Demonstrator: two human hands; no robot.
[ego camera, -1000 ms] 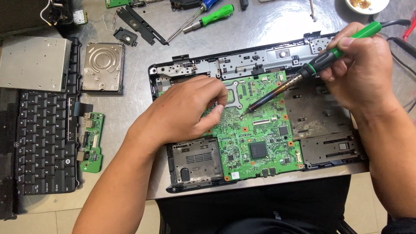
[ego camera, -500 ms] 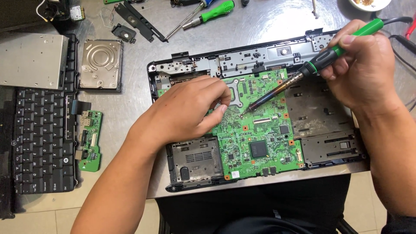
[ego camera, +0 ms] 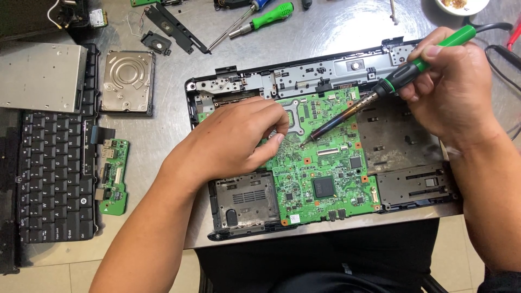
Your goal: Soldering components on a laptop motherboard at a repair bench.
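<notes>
On the worktop, right of centre: laptop base [ego camera: 336,70], opened, with the green board [ego camera: 325,163] seated inside.

Right hand [ego camera: 453,92]: closed in a pen grip round the soldering iron [ego camera: 380,95], green handle up toward the far right corner, tip down on the board's upper middle.

Left hand [ego camera: 233,144]: palm down on the board's left part, fingers curled, fingertips [ego camera: 279,138] pinched just beside the tip; whether they hold anything, I cannot tell.

Step, as I judge it: soldering one point on the board. Next move calls for a steady tip and fingers kept off the hot barrel.

Left edge: keyboard [ego camera: 51,173], small board [ego camera: 113,176], hard drive [ego camera: 127,81], optical drive [ego camera: 40,78]. Far edge: screwdriver [ego camera: 260,19].
</notes>
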